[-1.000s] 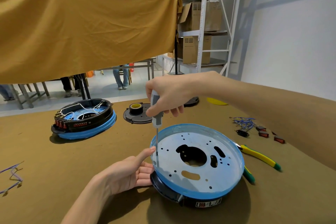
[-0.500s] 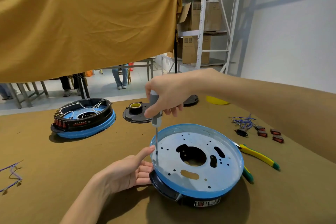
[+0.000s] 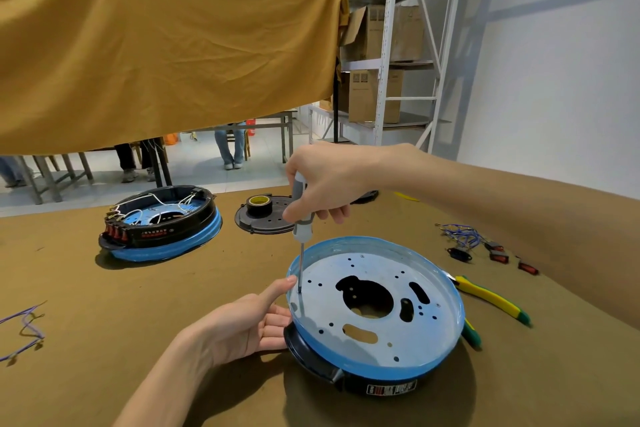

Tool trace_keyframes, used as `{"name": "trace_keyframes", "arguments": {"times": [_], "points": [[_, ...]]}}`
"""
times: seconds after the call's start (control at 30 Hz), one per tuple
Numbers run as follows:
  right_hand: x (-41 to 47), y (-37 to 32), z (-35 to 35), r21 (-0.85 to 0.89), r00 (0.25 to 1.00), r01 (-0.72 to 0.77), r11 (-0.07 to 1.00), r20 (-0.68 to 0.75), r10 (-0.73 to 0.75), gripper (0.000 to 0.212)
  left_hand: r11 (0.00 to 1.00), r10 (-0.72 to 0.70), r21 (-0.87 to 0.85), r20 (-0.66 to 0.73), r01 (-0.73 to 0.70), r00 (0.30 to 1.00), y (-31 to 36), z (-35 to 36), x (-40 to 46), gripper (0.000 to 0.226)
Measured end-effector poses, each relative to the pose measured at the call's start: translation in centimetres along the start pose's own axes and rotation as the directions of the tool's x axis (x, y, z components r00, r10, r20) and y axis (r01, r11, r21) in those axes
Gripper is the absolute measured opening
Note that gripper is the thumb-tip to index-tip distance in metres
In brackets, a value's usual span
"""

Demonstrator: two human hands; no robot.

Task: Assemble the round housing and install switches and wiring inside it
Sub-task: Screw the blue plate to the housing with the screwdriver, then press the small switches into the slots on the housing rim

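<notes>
The right hand (image 3: 325,184) clenches one screwdriver (image 3: 302,218), tip down on the round housing (image 3: 375,308) near the surface's front edge. Left hand (image 3: 242,326) braces its rim, fingers (image 3: 277,329) relaxed. A second housing (image 3: 161,224) sits back-left.

- round housing (image 3: 377,315): blue-rimmed metal plate on black base, flat on table (holes up)
- screwdriver (image 3: 302,218): upright, tip on plate near left rim

Bare worktop (image 3: 86,288) is left open on the near left; the right side is crowded by pliers (image 3: 491,298) and switches (image 3: 498,256).
</notes>
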State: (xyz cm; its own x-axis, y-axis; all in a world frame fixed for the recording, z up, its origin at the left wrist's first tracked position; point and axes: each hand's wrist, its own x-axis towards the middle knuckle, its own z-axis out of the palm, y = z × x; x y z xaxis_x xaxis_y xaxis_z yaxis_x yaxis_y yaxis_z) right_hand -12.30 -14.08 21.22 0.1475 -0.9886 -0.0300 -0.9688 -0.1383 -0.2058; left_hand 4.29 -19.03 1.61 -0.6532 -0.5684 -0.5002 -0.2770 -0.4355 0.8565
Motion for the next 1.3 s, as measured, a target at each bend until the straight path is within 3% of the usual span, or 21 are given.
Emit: {"name": "trace_keyframes", "arguments": {"times": [0.2, 0.3, 0.43, 0.53, 0.6, 0.73, 0.8, 0.87, 0.93, 1.0, 1.1, 1.13, 1.23, 1.3], "points": [[-0.7, 0.6, -0.1, 0.048, 1.0, 0.017, 0.999, -0.024, -0.016, 0.028, 1.0, 0.003, -0.019, -0.012, -0.003, 1.0, -0.1, 0.0, 0.0, 0.083], [-2.5, 2.6, -0.1, 0.259, 0.989, 0.013, 0.966, -0.148, 0.026, 0.026, 0.996, 0.011, -0.089, -0.042, -0.015, 0.999, -0.1, 0.4, 0.0, 0.082], [-6.0, 6.5, 1.6, 0.686, 0.917, 0.025, 0.727, -0.306, 0.257, 0.029, 0.972, 0.04, -0.223, -0.169, -0.078, 0.985, 0.1, 0.7, 0.1, 0.079], [-7.9, 9.2, 5.0, 0.879, 0.86, -0.004, 0.477, -0.24, 0.45, 0.017, 0.956, 0.081, -0.255, -0.235, -0.142, 0.969, 0.4, 0.9, 0.2, 0.078], [-8.8, 10.8, 7.2, 0.934, 0.818, -0.033, 0.356, -0.179, 0.546, 0.013, 0.944, 0.153, -0.243, -0.272, -0.222, 0.95, 0.7, 1.3, 0.2, 0.057], [-10.1, 14.0, 11.6, 0.905, 0.707, -0.148, 0.398, -0.185, 0.683, 0.029, 0.909, 0.328, -0.111, -0.402, -0.401, 0.855, 1.9, 2.1, -0.2, 0.037], [-10.3, 15.3, 13.4, 0.851, 0.655, -0.218, 0.478, -0.236, 0.718, 0.029, 0.861, 0.439, -0.036, -0.45, -0.507, 0.778, 3.3, 2.1, -0.7, 0.032], [-10.1, 16.3, 14.7, 0.764, 0.605, -0.316, 0.562, -0.294, 0.74, 0.027, 0.778, 0.586, 0.095, -0.465, -0.621, 0.663, 4.7, 2.3, -1.3, 0.029], [-9.8, 16.6, 15.4, 0.677, 0.601, -0.386, 0.627, -0.331, 0.728, 0.024, 0.636, 0.76, 0.33, -0.425, -0.697, 0.492, 5.9, 3.0, -2.1, 0.041], [-9.1, 16.5, 15.9, 0.558, 0.638, -0.437, 0.706, -0.36, 0.68, 0.025, 0.449, 0.893, 0.579, -0.319, -0.68, 0.318, 6.3, 3.7, -2.3, 0.052], [-7.8, 16.0, 16.2, 0.41, 0.68, -0.517, 0.752, -0.337, 0.651, 0.028, 0.228, 0.972, 0.773, -0.144, -0.593, 0.185, 5.9, 4.3, -2.2, 0.074], [-7.5, 15.9, 16.2, 0.383, 0.683, -0.538, 0.751, -0.323, 0.655, 0.028, 0.136, 0.983, 0.818, -0.043, -0.558, 0.176, 5.5, 4.2, -2.2, 0.08], [-7.0, 16.1, 16.3, 0.343, 0.685, -0.572, 0.745, -0.3, 0.664, 0.024, -0.114, 0.924, 0.885, 0.262, -0.452, 0.28, 3.7, 3.9, -1.9, 0.097], [-6.9, 16.5, 16.5, 0.351, 0.678, -0.57, 0.743, -0.309, 0.667, 0.02, -0.261, 0.874, 0.889, 0.383, -0.377, 0.3, 2.2, 3.9, -1.4, 0.099]]}}
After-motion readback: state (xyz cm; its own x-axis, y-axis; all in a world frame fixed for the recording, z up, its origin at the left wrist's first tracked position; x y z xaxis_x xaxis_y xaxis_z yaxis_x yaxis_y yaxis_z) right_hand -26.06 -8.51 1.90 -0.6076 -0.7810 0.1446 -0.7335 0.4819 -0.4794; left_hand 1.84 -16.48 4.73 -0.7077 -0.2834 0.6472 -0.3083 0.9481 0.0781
